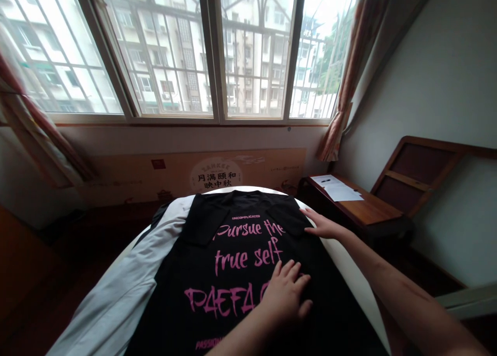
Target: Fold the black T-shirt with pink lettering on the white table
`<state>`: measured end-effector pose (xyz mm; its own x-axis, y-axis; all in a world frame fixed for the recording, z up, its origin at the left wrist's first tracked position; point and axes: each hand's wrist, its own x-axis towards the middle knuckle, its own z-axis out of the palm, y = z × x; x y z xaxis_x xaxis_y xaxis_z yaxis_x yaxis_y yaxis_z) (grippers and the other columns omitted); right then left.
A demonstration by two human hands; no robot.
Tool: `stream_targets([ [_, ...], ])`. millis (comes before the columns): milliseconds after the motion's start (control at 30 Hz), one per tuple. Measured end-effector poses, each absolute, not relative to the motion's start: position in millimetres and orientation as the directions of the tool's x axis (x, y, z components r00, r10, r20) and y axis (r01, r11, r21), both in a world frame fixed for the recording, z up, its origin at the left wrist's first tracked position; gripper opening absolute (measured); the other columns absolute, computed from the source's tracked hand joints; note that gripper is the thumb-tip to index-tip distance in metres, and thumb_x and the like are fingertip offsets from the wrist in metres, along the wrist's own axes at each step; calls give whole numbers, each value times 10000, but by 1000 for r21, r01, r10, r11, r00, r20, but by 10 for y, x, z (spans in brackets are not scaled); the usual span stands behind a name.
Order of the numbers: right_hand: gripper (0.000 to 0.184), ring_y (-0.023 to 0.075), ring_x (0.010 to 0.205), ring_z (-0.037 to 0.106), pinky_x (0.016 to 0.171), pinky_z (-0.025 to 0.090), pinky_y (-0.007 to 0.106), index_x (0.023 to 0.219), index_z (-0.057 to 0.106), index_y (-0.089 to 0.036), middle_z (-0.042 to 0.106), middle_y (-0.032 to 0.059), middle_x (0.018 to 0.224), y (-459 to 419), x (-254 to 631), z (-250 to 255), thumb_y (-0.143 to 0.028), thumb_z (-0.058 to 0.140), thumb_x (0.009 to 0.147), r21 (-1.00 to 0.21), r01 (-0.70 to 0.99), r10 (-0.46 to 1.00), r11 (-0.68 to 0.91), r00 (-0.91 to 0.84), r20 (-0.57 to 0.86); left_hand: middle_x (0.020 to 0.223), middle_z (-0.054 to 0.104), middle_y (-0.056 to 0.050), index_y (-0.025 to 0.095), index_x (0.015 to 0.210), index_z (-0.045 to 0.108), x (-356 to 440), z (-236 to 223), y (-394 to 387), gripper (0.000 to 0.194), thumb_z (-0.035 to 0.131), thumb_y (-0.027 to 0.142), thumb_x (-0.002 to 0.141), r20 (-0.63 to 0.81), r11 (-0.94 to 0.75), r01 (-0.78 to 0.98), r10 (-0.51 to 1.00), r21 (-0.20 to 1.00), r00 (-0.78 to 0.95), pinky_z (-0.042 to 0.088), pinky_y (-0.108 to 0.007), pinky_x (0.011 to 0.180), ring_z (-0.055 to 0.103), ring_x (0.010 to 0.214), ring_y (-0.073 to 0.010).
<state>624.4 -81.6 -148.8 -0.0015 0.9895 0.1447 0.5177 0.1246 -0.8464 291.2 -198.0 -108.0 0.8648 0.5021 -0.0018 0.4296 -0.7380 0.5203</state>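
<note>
A black T-shirt (240, 270) with pink lettering lies spread front up on a round white table (351, 263), its collar toward the window. My left hand (289, 291) rests palm down on the shirt's printed front, fingers spread, covering part of the large lettering. Farther off, my right hand (320, 224) touches the outer edge of the right-side sleeve, with its fingers stretched out and apart. The left-side sleeve (204, 221) lies folded inward on the shirt. Beside it, a light grey garment (128, 273) hangs past the table's edge.
Past the table, a long printed board (171, 175) stands below the barred window (252, 61). To the right is a wooden bench (373, 208) with white papers (337, 188) and a dark pen on it. Patterned curtains (341, 113) hang at both sides.
</note>
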Motion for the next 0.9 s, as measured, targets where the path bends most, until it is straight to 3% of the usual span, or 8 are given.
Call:
stream_targets([
  [100, 712, 383, 1535, 182, 1247, -27, 577, 1347, 648, -311, 411, 55, 1591, -965, 6190, -1721, -330, 865, 669, -790, 611, 998, 47, 13, 69, 1628, 346, -140, 237, 1495, 483, 2912, -1076, -1990, 648, 502, 566, 937, 3, -743, 431, 503, 511, 864, 91, -598, 1239, 229, 1527, -347],
  [167, 612, 381, 1537, 175, 1240, -47, 588, 1310, 676, -318, 433, 45, 1579, -974, 6201, -1782, -389, 834, 723, -794, 608, 998, -5, 49, 31, 1627, 348, -139, 239, 1496, 483, 2906, -1077, -1992, 650, 500, 571, 937, 4, -740, 433, 507, 515, 862, 92, -594, 1240, 227, 1528, -345],
  [300, 363, 352, 1482, 344, 1257, 152, 543, 1162, 756, -279, 564, 46, 1477, -770, 6244, -1634, -456, 695, 852, -787, 617, 990, 13, 104, 98, 1631, 340, -139, 241, 1497, 484, 2889, -1060, -1988, 664, 512, 581, 928, -8, -728, 432, 506, 533, 862, 83, -595, 1241, 216, 1531, -346],
  [400, 379, 313, 1381, 499, 1218, 305, 496, 1237, 718, -253, 620, 63, 1413, -447, 6160, -1412, -378, 612, 896, -696, 711, 959, 101, 118, 259, 1634, 329, -143, 240, 1502, 479, 2882, -1028, -1987, 680, 520, 591, 921, -24, -716, 434, 505, 546, 863, 77, -597, 1240, 213, 1532, -346],
  [467, 450, 286, 1361, 522, 1204, 340, 454, 1342, 650, -217, 613, 82, 1420, -186, 6021, -1305, -322, 559, 914, -648, 752, 947, 122, 106, 302, 1636, 321, -148, 237, 1507, 473, 2882, -1013, -1993, 685, 521, 591, 922, -38, -709, 437, 503, 553, 864, 75, -597, 1240, 208, 1534, -345],
  [667, 522, 242, 1420, 456, 1205, 316, 374, 1473, 518, -170, 512, 100, 1522, 399, 5505, -1386, -295, 442, 972, -499, 864, 977, 61, 52, 209, 1631, 329, -158, 236, 1503, 478, 2888, -1051, -2014, 669, 538, 565, 924, -20, -705, 440, 517, 556, 856, 65, -595, 1239, 209, 1534, -340],
  [767, 550, 289, 1480, 356, 1225, 239, 454, 1485, 501, -171, 429, 118, 1579, 465, 5408, -1527, -386, 468, 980, -392, 920, 995, 7, 33, 96, 1630, 332, -156, 240, 1505, 474, 2892, -1079, -2009, 665, 531, 566, 929, -14, -707, 435, 516, 557, 856, 77, -596, 1238, 217, 1531, -341],
  [900, 610, 314, 1537, 203, 1221, 141, 558, 1560, 375, -206, 278, 116, 1653, 489, 5445, -1591, -488, 358, 1019, -267, 963, 999, -47, 52, 14, 1625, 338, -169, 229, 1502, 479, 2900, -1096, -1999, 679, 532, 583, 926, -5, -709, 432, 517, 557, 856, 84, -593, 1239, 221, 1530, -343],
])
